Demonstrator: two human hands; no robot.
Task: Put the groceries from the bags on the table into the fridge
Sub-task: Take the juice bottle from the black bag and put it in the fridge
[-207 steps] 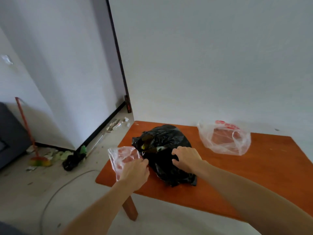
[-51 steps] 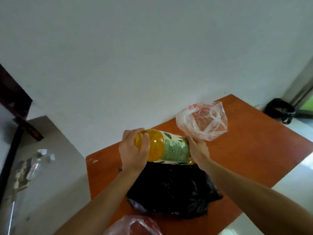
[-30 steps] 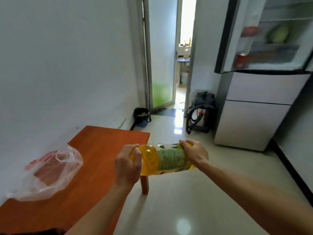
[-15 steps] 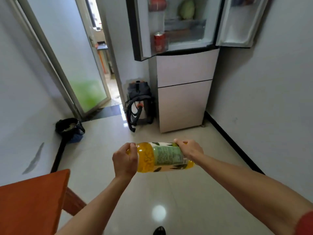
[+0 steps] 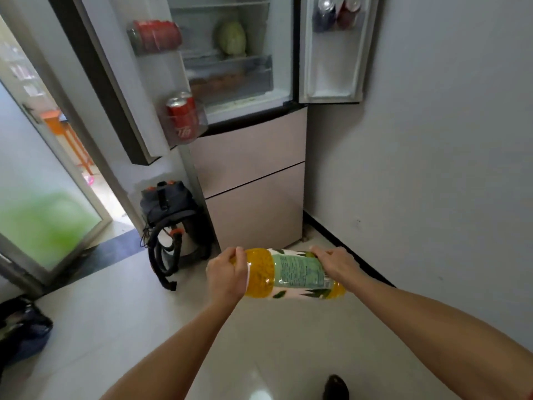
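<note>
A large bottle of orange drink (image 5: 291, 274) with a green and white label lies sideways in front of me, held at both ends. My left hand (image 5: 226, 277) grips its left end and my right hand (image 5: 336, 262) grips its right end. The fridge (image 5: 251, 157) stands ahead with both upper doors swung open. Red cans (image 5: 183, 118) sit in the left door's lower shelf, a red pack higher up, and cans (image 5: 336, 13) in the right door. A green cabbage (image 5: 232, 37) rests on an inner shelf above a clear drawer. The table and bags are out of view.
A dark vacuum cleaner with a hose (image 5: 170, 226) stands on the floor left of the fridge. A frosted glass door (image 5: 43, 215) and an open doorway lie to the left. A grey wall (image 5: 432, 168) runs along the right. A dark bag (image 5: 20, 327) sits at the lower left.
I have turned away from the table with the bottle taken out of the black bag and come closer to the fridge, which now fills more of the view. Both hands keep their grip.
</note>
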